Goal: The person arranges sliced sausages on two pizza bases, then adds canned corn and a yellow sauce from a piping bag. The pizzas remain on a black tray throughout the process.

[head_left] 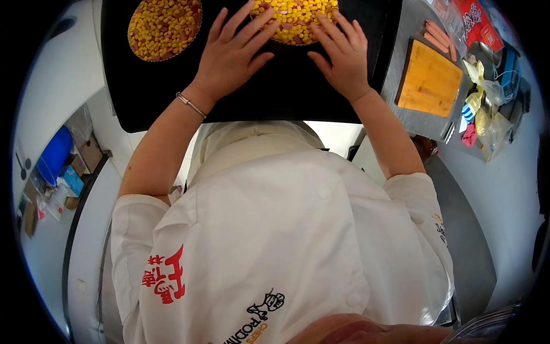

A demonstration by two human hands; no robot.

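Note:
A round pizza point(295, 22) topped with yellow corn kernels and pinkish chopped meat lies on a large black baking tray point(275, 94) at the far edge of the view, its far part cut off. My left hand point(231, 57) is spread open at the pizza's left side, fingertips on or just over its rim. On the opposite side, my right hand point(344, 56) is also open, its fingers reaching over the right edge of the topping. Neither hand grips anything. A second corn-topped pizza point(165, 30) rests on the tray further left, untouched.
Right of the tray, a wooden cutting board point(429, 78) lies on a metal counter, with several sausages point(439, 39) beyond it. Farther right are a red package point(480, 26) and crumpled plastic bags point(494, 123). Low at the left stands a blue container point(55, 155) among boxes.

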